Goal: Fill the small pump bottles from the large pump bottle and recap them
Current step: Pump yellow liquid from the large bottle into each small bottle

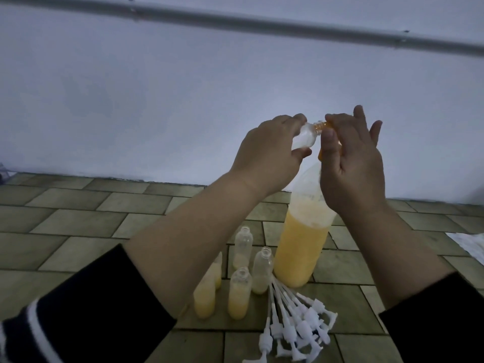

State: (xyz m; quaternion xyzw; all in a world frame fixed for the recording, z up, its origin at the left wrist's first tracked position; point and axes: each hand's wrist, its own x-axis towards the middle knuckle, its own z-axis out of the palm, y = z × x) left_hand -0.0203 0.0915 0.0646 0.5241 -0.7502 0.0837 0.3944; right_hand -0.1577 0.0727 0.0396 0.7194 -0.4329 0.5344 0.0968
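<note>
My left hand (pixel 267 150) holds a small clear bottle (pixel 123 136) tilted sideways, its open neck against the orange pump nozzle (pixel 326 124) of the large bottle. My right hand (pixel 351 158) rests on that pump head, thumb and forefinger at the nozzle, other fingers spread. The large bottle (pixel 301 247) stands upright on the floor, about half full of yellow-orange liquid. In front of it stand several small bottles (pixel 239 294) without caps, holding differing amounts of the liquid. A fan of white pump caps (pixel 293 326) with long tubes lies at their right.
Everything sits on a greenish tiled floor (pixel 78 231) next to a pale wall (pixel 157 100). A grey pipe (pixel 235 19) runs along the wall high up. A white cloth or paper (pixel 468 242) lies at the right edge.
</note>
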